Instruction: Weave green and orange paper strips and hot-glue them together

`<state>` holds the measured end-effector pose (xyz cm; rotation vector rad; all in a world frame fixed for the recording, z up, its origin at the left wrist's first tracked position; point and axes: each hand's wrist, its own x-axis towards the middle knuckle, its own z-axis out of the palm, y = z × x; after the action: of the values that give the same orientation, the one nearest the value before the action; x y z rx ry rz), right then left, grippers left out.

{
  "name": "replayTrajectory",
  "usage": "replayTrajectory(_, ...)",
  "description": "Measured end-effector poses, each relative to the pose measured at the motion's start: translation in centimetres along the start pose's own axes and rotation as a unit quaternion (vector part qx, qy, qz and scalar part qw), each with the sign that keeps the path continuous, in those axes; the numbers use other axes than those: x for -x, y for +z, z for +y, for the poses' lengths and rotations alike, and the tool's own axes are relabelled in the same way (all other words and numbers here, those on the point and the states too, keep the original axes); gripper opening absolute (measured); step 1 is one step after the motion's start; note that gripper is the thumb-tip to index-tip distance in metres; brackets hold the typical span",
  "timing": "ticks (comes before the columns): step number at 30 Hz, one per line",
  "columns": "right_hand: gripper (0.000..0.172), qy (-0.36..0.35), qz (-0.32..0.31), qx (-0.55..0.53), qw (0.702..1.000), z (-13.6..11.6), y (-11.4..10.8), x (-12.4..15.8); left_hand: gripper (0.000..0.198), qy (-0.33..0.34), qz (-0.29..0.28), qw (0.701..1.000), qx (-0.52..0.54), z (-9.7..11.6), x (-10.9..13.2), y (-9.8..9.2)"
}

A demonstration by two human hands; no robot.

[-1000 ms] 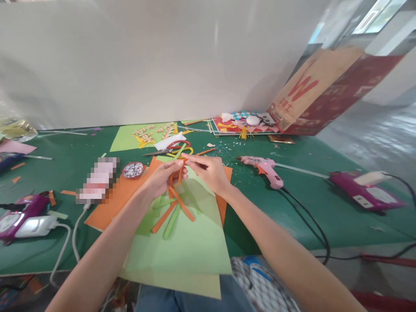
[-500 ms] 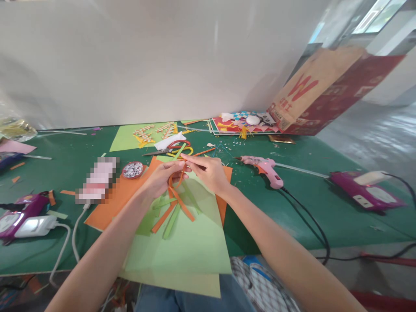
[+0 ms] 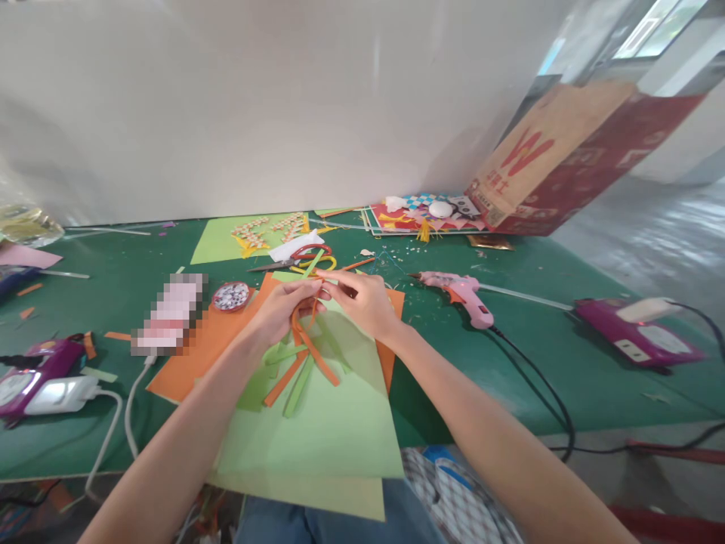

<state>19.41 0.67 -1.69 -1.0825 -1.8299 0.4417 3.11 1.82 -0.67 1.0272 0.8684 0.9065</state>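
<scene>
My left hand [image 3: 288, 306] is closed on an orange paper strip [image 3: 322, 361], whose looped ends hang down below the fingers. Pinching the same strip from the other side, my right hand [image 3: 362, 298] meets the left at the fingertips. A green strip [image 3: 313, 264] sticks up above the fingers; where it joins the orange one is hidden. Loose orange and green strips [image 3: 297, 385] lie beneath on a light green paper sheet [image 3: 340, 446], which rests over an orange sheet [image 3: 198, 355]. Just beyond the hands are scissors [image 3: 283, 264] with red and yellow handles.
A pink glue gun [image 3: 461, 295] with a black cord lies right, near a purple power strip [image 3: 634, 332]. Left are a round tray of small beads or googly eyes [image 3: 231, 295], a blurred-out phone [image 3: 173, 313] and another power strip [image 3: 48, 370]. A paper bag [image 3: 566, 159] leans behind.
My right fingers have shifted slightly at the pinch on the orange strip. Otherwise the hands and the things on the table keep their places.
</scene>
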Motion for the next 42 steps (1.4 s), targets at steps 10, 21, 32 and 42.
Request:
replayTrajectory(10, 0.019, 0.036, 0.024, -0.015, 0.999, -0.15, -0.07, -0.09, 0.032, 0.01, -0.006, 1.0, -0.008, 0.02, 0.13, 0.15)
replayTrajectory(21, 0.013, 0.092, -0.009, -0.167, 0.982, -0.83, -0.36, -0.39, 0.029, -0.001, -0.023, 1.0, 0.011, -0.03, 0.13, -0.01)
replayTrajectory(32, 0.014, 0.084, -0.026, -0.168, 0.982, -0.42, -0.47, -0.29, 0.031, -0.01, -0.032, 0.999, -0.002, -0.13, 0.17, -0.23)
replayTrajectory(42, 0.022, 0.048, 0.0, -0.122, 0.991, -0.46, -0.59, -0.23, 0.028, -0.017, -0.019, 0.998, 0.049, 0.26, 0.14, -0.08)
